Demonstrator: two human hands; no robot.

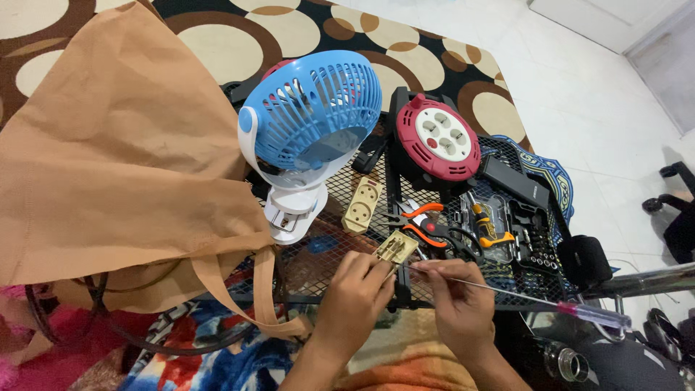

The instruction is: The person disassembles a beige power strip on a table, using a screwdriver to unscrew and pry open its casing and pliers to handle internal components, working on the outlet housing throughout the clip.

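Socket plate (395, 248) at left hand's (355, 293) fingertips

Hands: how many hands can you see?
2. The left hand holds a beige socket part; the right hand holds a thin screwdriver beside it.

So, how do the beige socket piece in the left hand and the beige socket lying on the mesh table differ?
The socket piece in the left hand is held by the left hand at the table edge, tilted, with its open inner side up; the socket on the mesh table lies free beside the fan base. The held piece looks flatter and squarer; the lying socket is longer, closed, with two round outlets. Both are beige plastic.
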